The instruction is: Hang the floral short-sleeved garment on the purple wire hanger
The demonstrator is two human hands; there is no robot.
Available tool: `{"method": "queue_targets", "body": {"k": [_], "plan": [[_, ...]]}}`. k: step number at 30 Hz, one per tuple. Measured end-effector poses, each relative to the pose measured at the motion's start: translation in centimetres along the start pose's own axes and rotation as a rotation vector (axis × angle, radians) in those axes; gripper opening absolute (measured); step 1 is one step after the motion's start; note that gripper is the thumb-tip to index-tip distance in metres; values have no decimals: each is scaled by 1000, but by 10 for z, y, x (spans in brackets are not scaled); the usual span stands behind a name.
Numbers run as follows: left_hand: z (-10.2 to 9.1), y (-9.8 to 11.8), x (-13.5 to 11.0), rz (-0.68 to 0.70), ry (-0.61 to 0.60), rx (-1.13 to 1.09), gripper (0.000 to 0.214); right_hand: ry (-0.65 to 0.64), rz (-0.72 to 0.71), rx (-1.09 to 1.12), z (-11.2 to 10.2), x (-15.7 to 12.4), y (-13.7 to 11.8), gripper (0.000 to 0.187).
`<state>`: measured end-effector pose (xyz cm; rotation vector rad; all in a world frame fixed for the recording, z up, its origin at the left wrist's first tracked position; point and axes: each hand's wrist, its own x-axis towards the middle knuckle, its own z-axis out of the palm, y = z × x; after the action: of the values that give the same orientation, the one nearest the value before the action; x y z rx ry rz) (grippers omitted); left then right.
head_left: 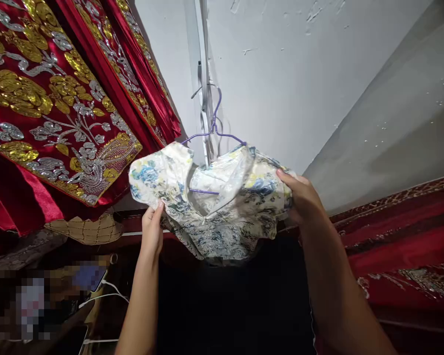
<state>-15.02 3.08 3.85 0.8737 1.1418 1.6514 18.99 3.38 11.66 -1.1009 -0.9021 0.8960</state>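
A white dress or top with blue and yellow flowers hangs in front of me on a purple hanger. Its neckline faces me, and a zipper pull shows at the bottom of the opening. The hanger's hook is up by a pale upright strip on the wall. My left hand pinches the garment's edge below the left sleeve, thumb on top. My right hand grips the sleeve edge on the right, with the thumb in front and the other fingers mostly hidden. Between my hands the cloth is spread out; its lower part drops out of sight.
Red cloth with gold and silver sequin embroidery hangs at the left. More red beaded fabric is at the right, below a pale sheer cloth. White cables and a partly blurred surface are at lower left. A white wall stands behind.
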Motion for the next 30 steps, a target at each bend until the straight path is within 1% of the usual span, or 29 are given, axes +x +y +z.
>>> {"method": "queue_targets", "body": {"k": [1, 2, 3, 4, 5, 7, 8, 9, 10, 11, 12, 13, 14, 15, 16, 18, 21, 24, 26, 28, 30], "plan": [[-2, -6, -5, -13, -3, -5, 35, -13, 71, 36, -6, -2, 5, 36], [-4, -12, -9, -28, -16, -7, 35, -4, 101, 63, -11, -5, 11, 38], [-5, -17, -13, -49, -32, -11, 36, 39, 81, 78, -14, -8, 18, 40], [-6, -21, -16, -77, -42, -22, 37, 125, 8, 75, -14, -13, 27, 42], [-5, -25, -19, -106, -43, -43, 39, 239, -88, 47, -10, -20, 37, 43], [-2, -29, -24, -162, -25, -106, 40, 513, -284, -67, 8, -40, 60, 47], [0, -30, -26, -186, -17, -137, 39, 608, -322, -156, 21, -51, 73, 48], [2, -30, -28, -205, -14, -160, 38, 643, -304, -217, 37, -63, 85, 45], [4, -30, -31, -222, -17, -175, 36, 575, -237, -251, 53, -73, 95, 39], [6, -28, -33, -240, -31, -182, 35, 422, -153, -276, 69, -80, 105, 36], [6, -27, -35, -257, -51, -183, 34, 239, -81, -309, 83, -84, 112, 36], [6, -25, -37, -273, -71, -184, 34, 86, -15, -346, 95, -85, 118, 36], [5, -23, -39, -284, -87, -187, 34, -39, 38, -382, 104, -84, 123, 37], [4, -21, -41, -291, -97, -190, 35, -122, 77, -413, 110, -81, 127, 38], [2, -20, -42, -294, -101, -192, 35, -167, 105, -434, 113, -77, 130, 40], [-2, -18, -44, -291, -99, -188, 34, -213, 135, -440, 112, -73, 134, 44], [-5, -15, -47, -308, -121, -171, 38, -263, 155, -320, 104, -79, 130, 48], [-4, -10, -54, -350, -204, -138, 46, -350, 158, -170, 101, -91, 111, 52], [-4, -5, -59, -369, -290, -106, 47, -398, 160, -131, 101, -99, 95, 48], [-4, 0, -64, -384, -358, -85, 44, -414, 175, -87, 102, -105, 82, 42], [-5, 4, -66, -390, -364, -85, 41, -410, 192, -41, 100, -108, 75, 38]]}}
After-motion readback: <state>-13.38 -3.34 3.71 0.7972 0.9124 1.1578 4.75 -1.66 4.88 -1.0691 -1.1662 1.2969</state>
